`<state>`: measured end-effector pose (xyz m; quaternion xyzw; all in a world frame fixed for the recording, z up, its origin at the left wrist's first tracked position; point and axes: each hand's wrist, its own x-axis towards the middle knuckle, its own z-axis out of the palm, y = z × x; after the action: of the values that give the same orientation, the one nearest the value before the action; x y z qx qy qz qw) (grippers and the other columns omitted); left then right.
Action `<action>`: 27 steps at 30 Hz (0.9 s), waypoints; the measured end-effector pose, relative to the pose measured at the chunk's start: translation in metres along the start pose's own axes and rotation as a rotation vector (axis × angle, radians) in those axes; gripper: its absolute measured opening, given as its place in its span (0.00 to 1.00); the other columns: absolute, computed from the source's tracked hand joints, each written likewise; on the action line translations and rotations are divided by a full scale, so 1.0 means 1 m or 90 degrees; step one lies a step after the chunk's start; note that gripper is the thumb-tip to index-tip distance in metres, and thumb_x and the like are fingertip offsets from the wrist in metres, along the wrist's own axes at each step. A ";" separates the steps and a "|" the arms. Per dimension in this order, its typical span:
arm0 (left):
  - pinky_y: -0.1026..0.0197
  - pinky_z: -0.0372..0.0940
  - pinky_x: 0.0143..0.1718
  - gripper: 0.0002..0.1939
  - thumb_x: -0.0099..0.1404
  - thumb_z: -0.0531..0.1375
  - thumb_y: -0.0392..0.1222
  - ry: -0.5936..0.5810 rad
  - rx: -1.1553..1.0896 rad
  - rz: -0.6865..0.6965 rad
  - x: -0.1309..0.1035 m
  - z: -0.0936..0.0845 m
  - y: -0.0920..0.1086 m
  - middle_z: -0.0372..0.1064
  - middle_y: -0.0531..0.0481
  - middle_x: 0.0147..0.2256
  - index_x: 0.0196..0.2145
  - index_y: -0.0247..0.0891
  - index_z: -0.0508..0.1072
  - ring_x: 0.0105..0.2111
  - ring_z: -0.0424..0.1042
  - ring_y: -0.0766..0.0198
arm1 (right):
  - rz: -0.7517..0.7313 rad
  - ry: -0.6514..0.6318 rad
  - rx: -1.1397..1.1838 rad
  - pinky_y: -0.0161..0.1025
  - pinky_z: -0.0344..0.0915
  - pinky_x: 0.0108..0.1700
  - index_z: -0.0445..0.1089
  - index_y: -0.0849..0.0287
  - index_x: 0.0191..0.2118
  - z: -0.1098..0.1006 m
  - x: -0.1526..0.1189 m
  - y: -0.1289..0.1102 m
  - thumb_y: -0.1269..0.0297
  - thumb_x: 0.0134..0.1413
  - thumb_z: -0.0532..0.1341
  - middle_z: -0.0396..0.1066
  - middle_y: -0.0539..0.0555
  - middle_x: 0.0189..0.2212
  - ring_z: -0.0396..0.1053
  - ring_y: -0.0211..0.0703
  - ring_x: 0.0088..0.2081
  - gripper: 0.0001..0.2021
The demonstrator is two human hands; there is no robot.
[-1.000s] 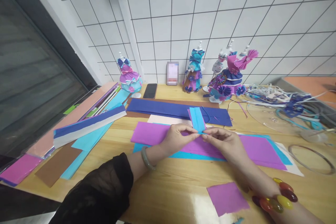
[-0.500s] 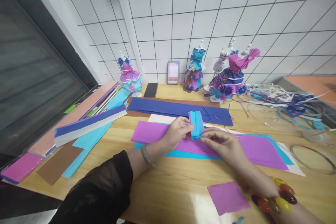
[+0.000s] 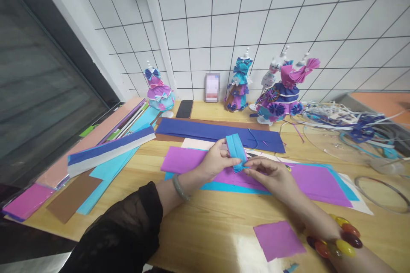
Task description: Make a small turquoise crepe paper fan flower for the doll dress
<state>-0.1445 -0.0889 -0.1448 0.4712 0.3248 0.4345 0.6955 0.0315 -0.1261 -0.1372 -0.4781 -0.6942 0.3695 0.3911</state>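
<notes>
A folded strip of blue crepe paper (image 3: 236, 152) is pinched between the left hand (image 3: 218, 161) and the right hand (image 3: 272, 175), both closed on its lower, pleated end just above the table (image 3: 205, 226). Beneath the hands a purple sheet (image 3: 314, 183) is laid over a light blue sheet (image 3: 221, 187); a dark blue sheet (image 3: 205, 131) lies just behind. A small purple square (image 3: 278, 239) is seen nearer, by the right wrist. Paper-dressed figurines (image 3: 238, 81) and a phone (image 3: 185, 109) are stood well apart, by the gridded wall (image 3: 256, 17). The strip is held between the two hands, its long axis nearly upright, tilted slightly left, free end pointing away.
</notes>
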 end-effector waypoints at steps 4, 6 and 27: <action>0.59 0.64 0.34 0.40 0.43 0.67 0.39 0.012 -0.004 0.002 -0.001 0.001 0.000 0.71 0.43 0.34 0.52 0.37 0.55 0.32 0.71 0.62 | 0.006 0.005 -0.006 0.36 0.65 0.28 0.72 0.57 0.33 0.000 -0.001 0.000 0.56 0.45 0.62 0.72 0.53 0.32 0.67 0.40 0.28 0.11; 0.59 0.64 0.35 0.39 0.44 0.67 0.39 0.015 0.000 0.008 -0.001 0.001 0.001 0.71 0.43 0.35 0.52 0.37 0.56 0.33 0.71 0.61 | 0.012 0.003 -0.007 0.36 0.65 0.27 0.72 0.57 0.34 0.000 -0.001 0.000 0.56 0.45 0.61 0.72 0.53 0.32 0.67 0.39 0.27 0.12; 0.64 0.62 0.28 0.41 0.48 0.65 0.40 -0.011 0.083 0.034 -0.003 0.002 0.001 0.71 0.44 0.32 0.56 0.37 0.50 0.29 0.70 0.64 | 0.060 -0.001 0.076 0.37 0.65 0.30 0.72 0.59 0.28 0.002 0.002 -0.001 0.57 0.44 0.62 0.72 0.55 0.29 0.67 0.41 0.28 0.10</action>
<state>-0.1444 -0.0917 -0.1431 0.5277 0.3341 0.4266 0.6542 0.0292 -0.1252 -0.1368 -0.4857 -0.6479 0.4288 0.4005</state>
